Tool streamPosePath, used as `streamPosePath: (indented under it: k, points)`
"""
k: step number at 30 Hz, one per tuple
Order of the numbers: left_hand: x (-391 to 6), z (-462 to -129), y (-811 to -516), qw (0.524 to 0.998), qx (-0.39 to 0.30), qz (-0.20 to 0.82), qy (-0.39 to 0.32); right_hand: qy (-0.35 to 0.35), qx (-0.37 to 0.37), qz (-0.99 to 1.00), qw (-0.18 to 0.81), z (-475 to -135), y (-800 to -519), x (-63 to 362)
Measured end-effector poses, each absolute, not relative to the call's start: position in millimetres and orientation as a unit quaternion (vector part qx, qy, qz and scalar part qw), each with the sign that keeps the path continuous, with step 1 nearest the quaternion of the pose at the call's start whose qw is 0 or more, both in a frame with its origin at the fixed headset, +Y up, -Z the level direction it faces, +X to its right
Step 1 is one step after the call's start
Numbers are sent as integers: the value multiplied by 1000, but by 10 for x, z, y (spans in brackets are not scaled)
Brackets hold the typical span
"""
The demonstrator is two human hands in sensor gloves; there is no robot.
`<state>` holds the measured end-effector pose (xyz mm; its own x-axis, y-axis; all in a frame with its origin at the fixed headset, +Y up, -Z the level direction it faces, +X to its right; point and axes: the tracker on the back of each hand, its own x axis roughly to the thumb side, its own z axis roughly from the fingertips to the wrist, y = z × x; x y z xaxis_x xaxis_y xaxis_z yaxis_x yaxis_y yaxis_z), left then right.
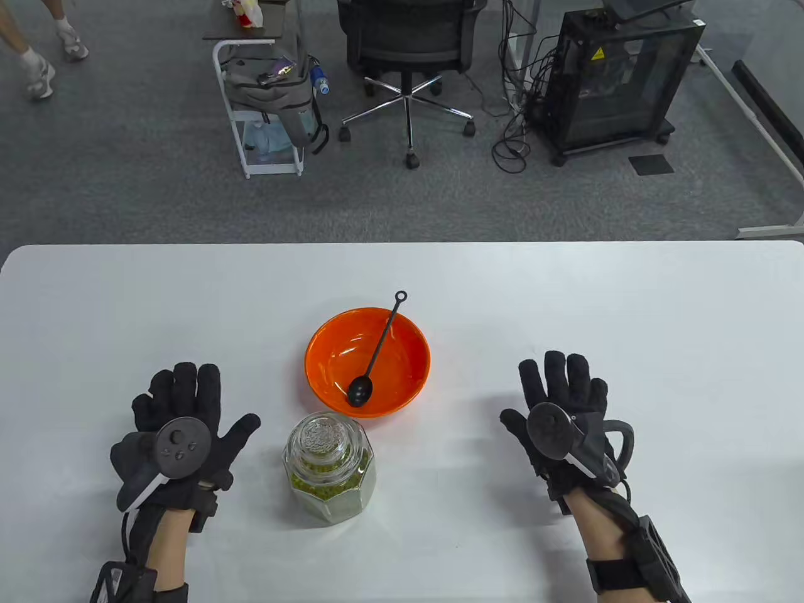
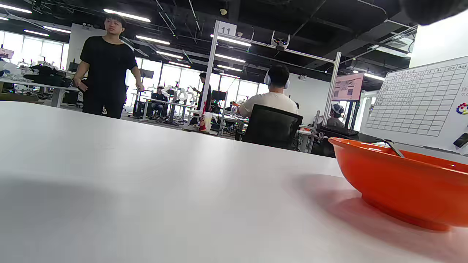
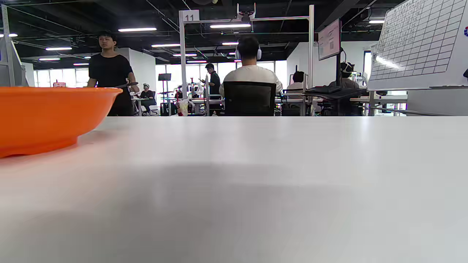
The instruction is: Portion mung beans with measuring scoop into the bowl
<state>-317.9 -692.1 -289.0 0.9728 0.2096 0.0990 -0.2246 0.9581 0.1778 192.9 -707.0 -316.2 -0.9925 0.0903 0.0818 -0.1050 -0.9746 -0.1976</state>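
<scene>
An orange bowl (image 1: 402,342) sits mid-table, also seen low in the left wrist view (image 2: 402,182) and the right wrist view (image 3: 47,113). A black measuring scoop (image 1: 379,353) lies in it, head down in the bowl, handle leaning over the far rim. In front of the bowl stands a lidded glass jar (image 1: 328,468) of green mung beans. My left hand (image 1: 182,414) lies flat on the table to the jar's left, fingers straight, holding nothing. To the right of the bowl, my right hand (image 1: 559,402) lies flat too, empty.
The white table (image 1: 628,314) spreads wide around the hands. Beyond its far edge stand an office chair (image 1: 408,56), a cart (image 1: 264,94) and a black cabinet (image 1: 619,75). People stand and sit in the background of the wrist views.
</scene>
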Motion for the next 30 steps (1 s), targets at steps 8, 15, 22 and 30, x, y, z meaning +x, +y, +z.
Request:
streamPosePath:
  k: [8,15,22,30]
  points:
    - [-3178,-2885,-6909,986,103,122,-46,-96,38,993,50,-3160,-7072,1929]
    - [-3117,-2811,-6787,978,140,137,-70,-96,32,993,57,-3165,-7067,1963]
    - [-3010,-2708,-6648,963,180,171,-108,-87,30,994,52,-3169,-7097,1956]
    - [-2577,-2599,-6554,937,180,208,-216,-78,31,995,51,-3175,-7116,1950]
